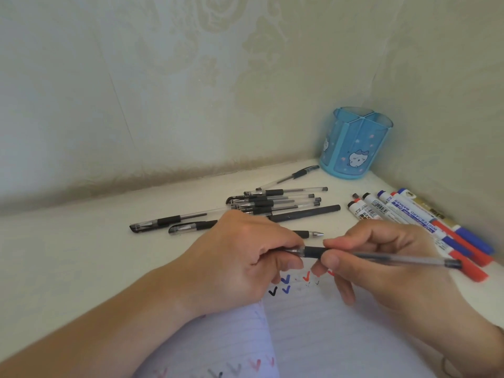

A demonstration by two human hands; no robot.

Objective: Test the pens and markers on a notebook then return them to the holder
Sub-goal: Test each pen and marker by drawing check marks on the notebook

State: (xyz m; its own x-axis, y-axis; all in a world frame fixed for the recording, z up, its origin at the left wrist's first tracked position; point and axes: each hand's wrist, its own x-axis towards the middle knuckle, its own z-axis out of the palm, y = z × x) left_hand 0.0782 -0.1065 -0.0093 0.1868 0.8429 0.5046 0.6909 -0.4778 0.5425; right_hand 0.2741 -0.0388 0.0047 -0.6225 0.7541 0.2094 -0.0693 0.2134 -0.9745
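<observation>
Both hands hold one black gel pen point(381, 257) level above the open notebook point(327, 331). My left hand point(245, 257) pinches the pen's cap end between thumb and fingers. My right hand point(381, 257) pinches the dark grip, and the clear barrel runs right across its fingers. Black, blue and red tick marks point(285, 285) show on the page below. The blue pen holder point(354, 143) stands in the far corner and looks empty. A pile of black gel pens point(267, 203) lies behind my left hand.
A row of whiteboard markers point(414, 216) with blue, red and black caps lies at the right by the wall. One uncapped pen point(311, 234) lies just beyond my hands, another single pen point(294, 175) near the holder. Walls close the desk at the back and right.
</observation>
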